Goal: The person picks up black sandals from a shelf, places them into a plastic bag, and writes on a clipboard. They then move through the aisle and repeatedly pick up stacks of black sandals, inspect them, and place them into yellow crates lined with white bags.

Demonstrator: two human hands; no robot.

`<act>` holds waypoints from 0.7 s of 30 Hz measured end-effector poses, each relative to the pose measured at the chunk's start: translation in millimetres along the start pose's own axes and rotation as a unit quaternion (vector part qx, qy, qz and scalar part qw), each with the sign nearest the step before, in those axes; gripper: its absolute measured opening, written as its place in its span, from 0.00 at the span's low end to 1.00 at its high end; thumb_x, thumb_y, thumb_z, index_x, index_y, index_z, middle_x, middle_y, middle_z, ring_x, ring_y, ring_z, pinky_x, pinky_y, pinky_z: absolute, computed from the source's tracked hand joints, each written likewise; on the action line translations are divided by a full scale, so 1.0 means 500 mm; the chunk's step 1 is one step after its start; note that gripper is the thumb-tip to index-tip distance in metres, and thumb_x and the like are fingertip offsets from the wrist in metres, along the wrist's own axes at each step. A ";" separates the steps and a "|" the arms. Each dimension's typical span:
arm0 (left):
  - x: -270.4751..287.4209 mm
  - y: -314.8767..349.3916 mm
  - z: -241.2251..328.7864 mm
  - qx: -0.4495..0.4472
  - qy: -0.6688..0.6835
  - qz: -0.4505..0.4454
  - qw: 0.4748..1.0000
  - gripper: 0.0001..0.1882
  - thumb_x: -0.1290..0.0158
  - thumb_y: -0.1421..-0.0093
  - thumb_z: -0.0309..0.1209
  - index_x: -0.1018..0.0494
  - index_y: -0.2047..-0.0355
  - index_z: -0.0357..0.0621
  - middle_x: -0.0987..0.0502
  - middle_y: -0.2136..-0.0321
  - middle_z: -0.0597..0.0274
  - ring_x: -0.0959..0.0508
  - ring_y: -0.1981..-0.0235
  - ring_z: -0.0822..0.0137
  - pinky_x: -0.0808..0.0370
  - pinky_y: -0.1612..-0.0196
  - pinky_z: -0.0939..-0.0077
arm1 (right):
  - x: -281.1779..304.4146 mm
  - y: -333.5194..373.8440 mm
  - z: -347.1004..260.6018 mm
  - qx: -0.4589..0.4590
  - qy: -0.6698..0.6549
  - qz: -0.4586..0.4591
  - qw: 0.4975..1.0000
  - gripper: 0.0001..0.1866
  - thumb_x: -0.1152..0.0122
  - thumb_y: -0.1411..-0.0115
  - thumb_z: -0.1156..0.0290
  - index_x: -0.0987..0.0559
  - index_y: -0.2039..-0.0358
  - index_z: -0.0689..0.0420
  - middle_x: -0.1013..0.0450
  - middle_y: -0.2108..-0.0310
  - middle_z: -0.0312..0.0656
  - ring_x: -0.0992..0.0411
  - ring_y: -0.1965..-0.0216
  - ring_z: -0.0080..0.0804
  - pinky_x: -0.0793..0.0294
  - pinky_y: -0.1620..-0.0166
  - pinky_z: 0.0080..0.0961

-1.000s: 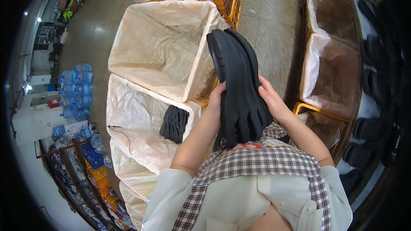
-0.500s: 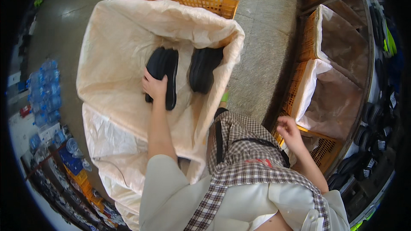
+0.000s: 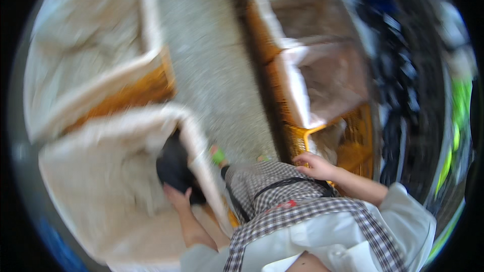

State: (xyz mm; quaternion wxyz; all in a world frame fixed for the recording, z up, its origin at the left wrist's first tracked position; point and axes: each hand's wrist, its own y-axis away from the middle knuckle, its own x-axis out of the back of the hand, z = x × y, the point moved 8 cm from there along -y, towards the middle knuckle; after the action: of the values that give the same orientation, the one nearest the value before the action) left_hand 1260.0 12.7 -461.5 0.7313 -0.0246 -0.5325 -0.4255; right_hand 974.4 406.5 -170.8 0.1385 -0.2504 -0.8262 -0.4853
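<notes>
At the lower left, a cloth-lined crate (image 3: 113,126) holds black shoe soles (image 3: 173,163) against its right wall. My left hand (image 3: 177,197) reaches inside with thumb and fingers closed round the near end of the soles. Blur hides how many it grips. My right hand (image 3: 316,166) hovers in front of my checked apron (image 3: 272,184), close to a yellow crate. Its fingers are loosely bent and apart, holding nothing.
Another lined crate (image 3: 91,65) stands beyond, at the upper left. Along the right runs a row of lined yellow crates (image 3: 330,80), with a bare yellow crate (image 3: 353,143) nearest me. Farther right, dark goods (image 3: 398,95) are blurred. Grey floor (image 3: 212,60) lies between the rows.
My view has swung right, so the crates sit farther left and lower. My left hand has brought its sole across to the other black soles by the crate's right wall.
</notes>
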 end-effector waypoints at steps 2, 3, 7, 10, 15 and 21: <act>-0.030 0.012 -0.002 0.067 -0.209 -0.095 0.971 0.65 0.35 0.61 0.53 0.63 0.37 0.30 0.56 0.36 0.43 0.54 0.34 0.50 0.56 0.33 0.61 | 0.002 0.008 -0.001 0.033 0.027 0.015 0.999 0.16 0.44 0.43 0.66 0.27 0.57 0.61 0.30 0.63 0.50 0.30 0.59 0.44 0.31 0.54 0.34; -0.038 0.023 -0.016 0.143 -0.246 -0.159 0.945 0.68 0.37 0.61 0.57 0.68 0.38 0.27 0.60 0.35 0.43 0.57 0.33 0.52 0.57 0.33 0.64 | 0.008 0.017 -0.013 0.084 0.029 0.034 0.995 0.15 0.45 0.43 0.66 0.27 0.57 0.58 0.30 0.62 0.50 0.31 0.58 0.46 0.31 0.54 0.35; 0.067 -0.030 0.103 0.080 -0.188 -0.065 0.977 0.60 0.37 0.56 0.50 0.64 0.38 0.32 0.55 0.37 0.43 0.51 0.37 0.50 0.53 0.35 0.61 | 0.079 0.057 -0.040 0.164 0.100 0.116 0.975 0.15 0.44 0.45 0.66 0.28 0.58 0.56 0.29 0.62 0.46 0.30 0.57 0.43 0.31 0.54 0.38; 0.174 -0.070 0.269 0.025 -0.157 0.045 0.986 0.55 0.38 0.54 0.48 0.60 0.39 0.32 0.52 0.39 0.42 0.48 0.39 0.49 0.50 0.37 0.59 | 0.262 0.172 -0.047 0.254 0.063 0.334 0.905 0.14 0.44 0.45 0.69 0.27 0.58 0.57 0.29 0.63 0.44 0.30 0.59 0.41 0.30 0.54 0.35; 0.380 -0.062 0.582 -0.084 -0.041 0.277 0.956 0.47 0.41 0.50 0.46 0.53 0.41 0.32 0.47 0.42 0.40 0.43 0.43 0.47 0.45 0.40 0.57 | 0.582 0.459 0.225 0.135 -0.140 0.726 0.660 0.11 0.46 0.45 0.77 0.29 0.59 0.58 0.32 0.63 0.37 0.33 0.62 0.24 0.31 0.58 0.21; 0.549 0.063 0.903 -0.216 0.131 0.461 0.851 0.37 0.44 0.46 0.43 0.45 0.44 0.31 0.40 0.46 0.38 0.38 0.47 0.44 0.40 0.44 0.53 | 0.805 0.724 0.816 -0.045 -0.240 0.917 0.316 0.23 0.40 0.49 0.75 0.34 0.52 0.60 0.33 0.65 0.40 0.35 0.65 0.27 0.33 0.61 0.22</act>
State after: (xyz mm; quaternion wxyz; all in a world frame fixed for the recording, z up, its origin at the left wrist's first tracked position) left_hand 957.6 89.7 -33.8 0.8826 -0.3690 -0.2537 -0.1431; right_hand 842.1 1020.3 84.1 0.2789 -0.9594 -0.0427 -0.0030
